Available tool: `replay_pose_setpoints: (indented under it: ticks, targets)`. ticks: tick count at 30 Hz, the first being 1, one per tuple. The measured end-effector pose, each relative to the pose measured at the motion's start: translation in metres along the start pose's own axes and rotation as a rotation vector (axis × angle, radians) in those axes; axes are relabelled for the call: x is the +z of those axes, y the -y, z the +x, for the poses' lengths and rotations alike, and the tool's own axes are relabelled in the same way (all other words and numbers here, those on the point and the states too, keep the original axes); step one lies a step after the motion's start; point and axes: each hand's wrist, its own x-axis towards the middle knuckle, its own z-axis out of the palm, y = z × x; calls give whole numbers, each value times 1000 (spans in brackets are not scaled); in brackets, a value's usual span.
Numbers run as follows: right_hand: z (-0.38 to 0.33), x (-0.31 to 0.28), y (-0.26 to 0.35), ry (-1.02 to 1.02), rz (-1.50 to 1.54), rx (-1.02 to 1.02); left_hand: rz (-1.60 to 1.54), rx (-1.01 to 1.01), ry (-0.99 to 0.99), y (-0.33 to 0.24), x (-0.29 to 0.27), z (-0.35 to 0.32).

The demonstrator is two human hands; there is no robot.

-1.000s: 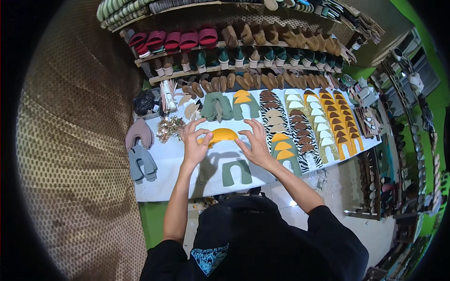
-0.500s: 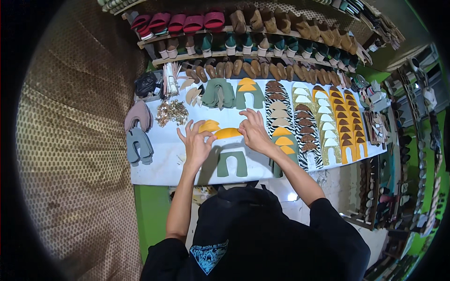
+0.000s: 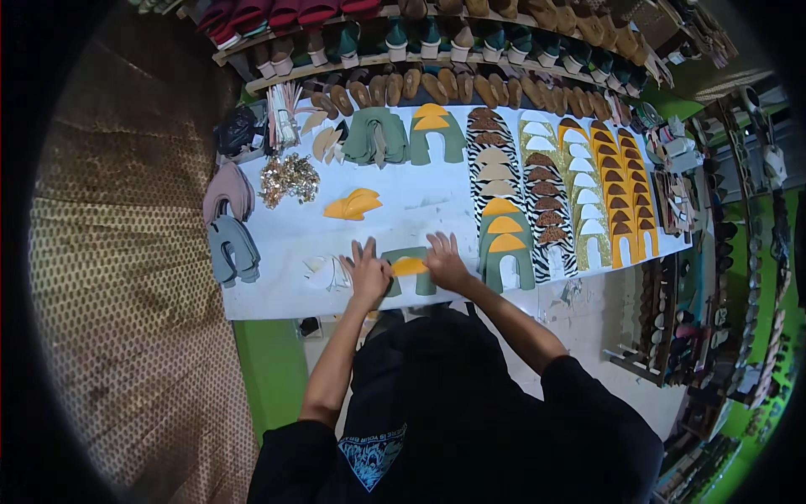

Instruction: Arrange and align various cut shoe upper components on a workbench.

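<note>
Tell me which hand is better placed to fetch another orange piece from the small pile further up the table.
Left, probably. The left hand lies almost straight below the orange pile; the right hand is further right and rests on the green piece, pinning it flat.

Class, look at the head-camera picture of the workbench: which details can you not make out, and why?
- Green arch-shaped piece, head view: both hands cover its sides.
- Left hand and right hand: palms face down, so grip unclear.
- Glittery heap: too small to identify.
- Top shoe shelf: cut off by the edge.
</note>
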Motion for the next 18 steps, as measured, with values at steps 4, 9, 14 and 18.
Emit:
replay_pose_setpoints:
  ticks: [4,9,14,18]
  targets:
    - [39,7,-23,116,-25,106,81,-82,-10,-4,-2,55]
    - [72,8,-30,325,-36,184,184,-205,196,-3,-14,82]
    - [71,15,-25,356,-56,233,250,-261,183,-5,-5,81]
    - [68,17,-22,350,-104,240,235,-243,164,-10,-7,77]
